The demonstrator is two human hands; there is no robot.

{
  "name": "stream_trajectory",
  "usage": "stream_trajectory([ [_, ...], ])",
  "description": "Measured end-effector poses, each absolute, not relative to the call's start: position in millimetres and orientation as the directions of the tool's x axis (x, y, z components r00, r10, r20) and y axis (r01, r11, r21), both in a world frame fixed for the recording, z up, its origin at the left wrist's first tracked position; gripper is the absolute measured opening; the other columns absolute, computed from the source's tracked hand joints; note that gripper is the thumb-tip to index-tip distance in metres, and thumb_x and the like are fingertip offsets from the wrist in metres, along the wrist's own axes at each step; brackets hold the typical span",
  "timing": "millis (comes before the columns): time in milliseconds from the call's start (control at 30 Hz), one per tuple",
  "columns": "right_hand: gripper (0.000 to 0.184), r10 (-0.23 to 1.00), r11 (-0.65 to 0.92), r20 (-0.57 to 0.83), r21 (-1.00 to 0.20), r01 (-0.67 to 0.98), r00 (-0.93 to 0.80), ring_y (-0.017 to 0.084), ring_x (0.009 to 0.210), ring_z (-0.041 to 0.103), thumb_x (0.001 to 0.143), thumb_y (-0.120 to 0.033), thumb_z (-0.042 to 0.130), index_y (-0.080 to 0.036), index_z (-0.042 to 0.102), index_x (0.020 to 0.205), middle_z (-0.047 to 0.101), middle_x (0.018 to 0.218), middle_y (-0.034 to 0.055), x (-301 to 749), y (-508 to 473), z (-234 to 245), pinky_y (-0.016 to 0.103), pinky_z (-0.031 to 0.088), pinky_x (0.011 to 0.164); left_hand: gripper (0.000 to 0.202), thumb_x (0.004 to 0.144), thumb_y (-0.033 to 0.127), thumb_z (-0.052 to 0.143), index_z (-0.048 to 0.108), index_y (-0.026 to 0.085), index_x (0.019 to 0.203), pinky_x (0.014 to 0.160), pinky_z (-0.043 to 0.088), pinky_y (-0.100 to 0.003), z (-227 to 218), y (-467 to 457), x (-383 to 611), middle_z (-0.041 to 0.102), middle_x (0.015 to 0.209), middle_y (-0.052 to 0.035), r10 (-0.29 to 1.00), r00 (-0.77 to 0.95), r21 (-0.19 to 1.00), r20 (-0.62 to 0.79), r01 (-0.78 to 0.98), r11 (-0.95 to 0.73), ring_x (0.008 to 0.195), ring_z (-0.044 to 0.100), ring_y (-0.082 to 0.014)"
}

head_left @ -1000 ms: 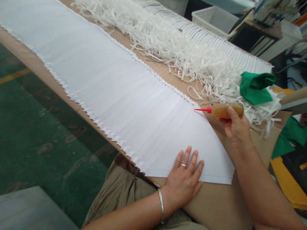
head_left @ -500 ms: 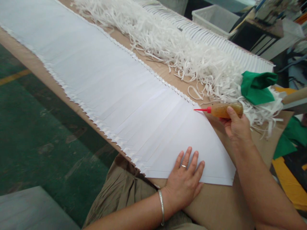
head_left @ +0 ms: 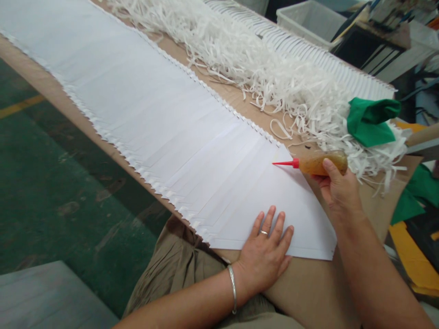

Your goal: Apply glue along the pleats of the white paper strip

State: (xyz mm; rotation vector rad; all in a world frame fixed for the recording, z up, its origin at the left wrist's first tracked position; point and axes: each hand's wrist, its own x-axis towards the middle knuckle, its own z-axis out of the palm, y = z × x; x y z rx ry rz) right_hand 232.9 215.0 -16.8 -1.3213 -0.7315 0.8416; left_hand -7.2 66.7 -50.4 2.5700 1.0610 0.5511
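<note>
A long row of overlapping white paper sheets (head_left: 154,119) lies along the brown table (head_left: 305,292). My left hand (head_left: 265,253), with a ring and a bracelet, presses flat with fingers spread on the nearest sheet's front edge. My right hand (head_left: 338,189) grips an amber glue bottle (head_left: 318,163). Its red nozzle points left, and the tip rests at the far right corner of the nearest sheet.
A heap of white paper strips (head_left: 260,68) runs along the table's far side, with green cloth (head_left: 370,121) at its right end. Behind lie more stacked white sheets (head_left: 308,55) and a white bin (head_left: 308,20). Green and yellow cloth (head_left: 414,228) lies at right. Green floor (head_left: 51,192) lies at left.
The glue bottle has dipped slightly, and its nozzle tip has shifted a little left and down onto the sheet. My left hand stays pressed on the paper.
</note>
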Motion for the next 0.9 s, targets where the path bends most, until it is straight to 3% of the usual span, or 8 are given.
stream_trajectory([
  [67, 0.044, 0.860, 0.036, -0.031, -0.992, -0.121, 0.510, 0.021, 0.087, 0.072, 0.067, -0.032, 0.090, -0.020, 0.067, 0.103, 0.073, 0.100, 0.0025, 228, 206, -16, 0.035, 0.066, 0.066, 0.063, 0.097, 0.050, 0.053, 0.043, 0.017, 0.151, 0.126, 0.011, -0.056, -50, 66, -8, 0.034, 0.164, -0.0179, 0.722, 0.651, 0.418, 0.233, 0.604, -0.679, 0.156, 0.019, -0.0415],
  [233, 0.046, 0.865, 0.002, -0.053, -0.994, -0.110, 0.498, 0.016, 0.078, 0.070, 0.066, -0.034, 0.091, -0.022, 0.068, 0.103, 0.071, 0.097, -0.0001, 211, 185, -13, 0.024, 0.062, 0.054, 0.063, 0.099, 0.048, 0.049, 0.041, 0.015, 0.152, 0.125, 0.017, -0.046, -53, 63, -8, 0.033, 0.165, -0.0194, 0.709, 0.667, 0.401, 0.231, 0.598, -0.694, 0.154, 0.027, -0.0322],
  [333, 0.046, 0.867, -0.009, -0.063, -0.994, -0.110, 0.494, 0.016, 0.077, 0.070, 0.065, -0.036, 0.091, -0.021, 0.068, 0.102, 0.072, 0.098, 0.0007, 200, 171, -13, 0.024, 0.061, 0.053, 0.063, 0.099, 0.048, 0.048, 0.041, 0.015, 0.152, 0.122, 0.023, -0.042, -54, 61, -8, 0.031, 0.165, -0.0181, 0.712, 0.659, 0.391, 0.241, 0.606, -0.693, 0.153, 0.031, -0.0314],
  [533, 0.045, 0.867, -0.047, -0.099, -0.992, -0.118, 0.488, 0.017, 0.078, 0.070, 0.067, -0.036, 0.091, -0.021, 0.067, 0.103, 0.072, 0.098, 0.0017, 180, 143, -15, 0.026, 0.062, 0.055, 0.057, 0.101, 0.046, 0.045, 0.049, 0.011, 0.146, 0.121, 0.026, -0.044, -53, 58, -10, 0.049, 0.154, -0.0164, 0.682, 0.676, 0.313, 0.279, 0.607, -0.730, 0.148, 0.038, -0.0341],
  [700, 0.044, 0.883, -0.064, -0.098, -0.994, -0.088, 0.459, 0.018, 0.076, 0.069, 0.070, -0.036, 0.089, -0.022, 0.066, 0.106, 0.070, 0.101, 0.0025, 166, 121, -16, 0.029, 0.061, 0.054, 0.052, 0.104, 0.040, 0.039, 0.052, 0.008, 0.143, 0.114, 0.036, -0.037, -50, 47, -14, 0.042, 0.160, -0.0179, 0.692, 0.676, 0.220, 0.256, 0.656, -0.722, 0.146, 0.042, -0.0272],
  [900, 0.044, 0.889, -0.077, -0.071, -0.997, -0.005, 0.452, 0.021, 0.084, 0.069, 0.071, -0.036, 0.087, -0.027, 0.065, 0.108, 0.071, 0.102, 0.0011, 149, 95, -18, 0.039, 0.064, 0.072, 0.061, 0.102, 0.046, 0.042, 0.046, 0.006, 0.149, 0.115, 0.034, -0.037, -49, 38, -22, 0.037, 0.163, -0.0183, 0.686, 0.692, 0.228, 0.225, 0.647, -0.727, 0.148, 0.039, -0.0286],
])
